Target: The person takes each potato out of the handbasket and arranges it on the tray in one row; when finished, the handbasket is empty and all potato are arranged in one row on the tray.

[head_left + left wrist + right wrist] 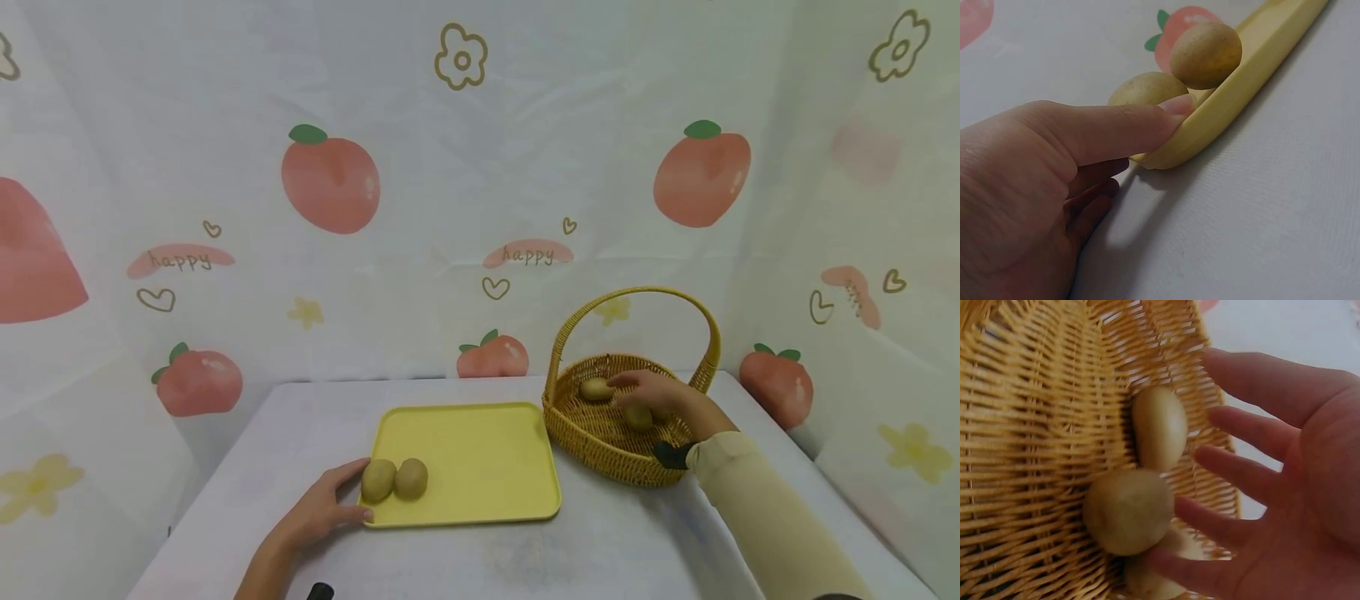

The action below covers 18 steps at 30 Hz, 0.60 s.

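Note:
My left hand (318, 508) grips the left end of a yellow tray (480, 462), the thumb lying over its rim in the left wrist view. Two round brown potatoes (411, 479) sit side by side in the tray close to that hand. Over the wicker basket (600, 450), my right hand (660, 396) reaches in with fingers spread and nothing held. Inside the basket, the right wrist view has a longish pale potato (1160, 428), a rounder potato (1129, 512) and a third potato (1166, 575) partly hidden behind the fingers.
The basket's tall arched handle (637, 292) rises over the right forearm. Tray and basket stand side by side on a white-covered table (315, 417). A white curtain (420, 317) printed with peaches, flowers and hearts encloses the back and sides.

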Tool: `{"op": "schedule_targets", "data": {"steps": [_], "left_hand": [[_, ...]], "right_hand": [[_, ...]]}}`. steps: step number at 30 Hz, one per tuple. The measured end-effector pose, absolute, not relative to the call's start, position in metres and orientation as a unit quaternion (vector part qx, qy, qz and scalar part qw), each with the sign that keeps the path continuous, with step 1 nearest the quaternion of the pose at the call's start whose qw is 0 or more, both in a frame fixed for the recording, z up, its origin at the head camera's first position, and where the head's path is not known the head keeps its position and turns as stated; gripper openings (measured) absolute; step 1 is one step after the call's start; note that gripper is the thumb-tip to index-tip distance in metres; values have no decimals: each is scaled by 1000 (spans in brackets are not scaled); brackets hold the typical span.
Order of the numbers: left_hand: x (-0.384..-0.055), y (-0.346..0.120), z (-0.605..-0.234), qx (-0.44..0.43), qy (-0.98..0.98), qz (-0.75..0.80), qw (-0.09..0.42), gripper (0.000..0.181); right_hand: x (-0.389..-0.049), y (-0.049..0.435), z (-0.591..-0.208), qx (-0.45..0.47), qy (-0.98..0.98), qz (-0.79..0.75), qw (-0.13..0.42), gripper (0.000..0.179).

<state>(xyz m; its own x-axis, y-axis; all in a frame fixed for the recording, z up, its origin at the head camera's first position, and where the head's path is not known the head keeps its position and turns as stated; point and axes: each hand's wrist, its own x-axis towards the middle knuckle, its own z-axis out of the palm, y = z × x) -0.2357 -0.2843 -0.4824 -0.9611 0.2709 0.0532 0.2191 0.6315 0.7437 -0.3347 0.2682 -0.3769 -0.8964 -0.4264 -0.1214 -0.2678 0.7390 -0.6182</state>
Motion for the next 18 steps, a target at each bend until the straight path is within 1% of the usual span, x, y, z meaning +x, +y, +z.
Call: {"op": "schedule_targets", "data": {"steps": [2,6,13,18], "left_hand": [[-235,-284,-482,136,902,409,31,88],[-236,-285,-483,143,899,413,25,88],[-236,-286,-484,153,898,413,21,87],[-235,-284,-481,145,898,414,27,87]], "right_hand": [[-336,271,-380,-180,924,-302,151,56],[-337,272,-385,-157,926,-296,175,54],[-336,268,-387,-117,900,-351,231,46],[-332,265,-384,-131,915,-319,210,41]]}}
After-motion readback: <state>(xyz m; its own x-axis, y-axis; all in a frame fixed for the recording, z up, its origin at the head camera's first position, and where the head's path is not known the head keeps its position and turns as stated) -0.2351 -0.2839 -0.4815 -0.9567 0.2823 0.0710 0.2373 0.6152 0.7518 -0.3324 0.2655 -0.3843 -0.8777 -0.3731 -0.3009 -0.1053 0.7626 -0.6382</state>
